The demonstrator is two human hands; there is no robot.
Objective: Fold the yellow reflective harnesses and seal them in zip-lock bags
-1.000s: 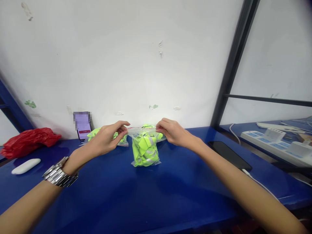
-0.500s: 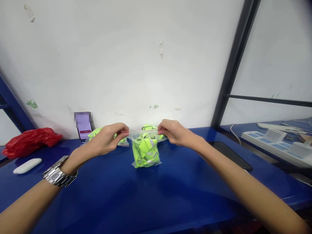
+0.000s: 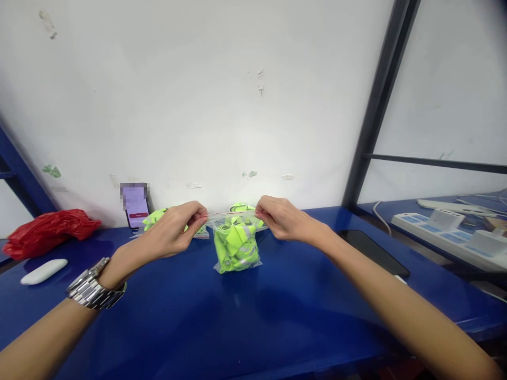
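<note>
A clear zip-lock bag (image 3: 236,248) with neon-yellow straps bearing silver-grey stripes inside hangs upright between my hands over the blue table (image 3: 190,316). My left hand (image 3: 180,227), with a metal watch (image 3: 95,287) on its wrist, pinches the bag's top left corner. At the opposite top corner my right hand (image 3: 279,217) pinches the bag too, and the top edge is stretched straight between them. Behind, near the wall, lie another bagged neon bundle (image 3: 156,217), partly covered by my left hand, and one more neon bundle (image 3: 242,207) behind the held bag.
At the left are a red plastic bag (image 3: 51,229) and a white oval object (image 3: 44,271). A lit phone (image 3: 137,206) leans against the wall. On the right lie a dark phone (image 3: 374,252) and, past a metal post (image 3: 366,142), a white power strip (image 3: 447,237).
The bag's top edge looks straighter and flatter between my fingers. Both hands have barely shifted and keep their pinch on the corners.
</note>
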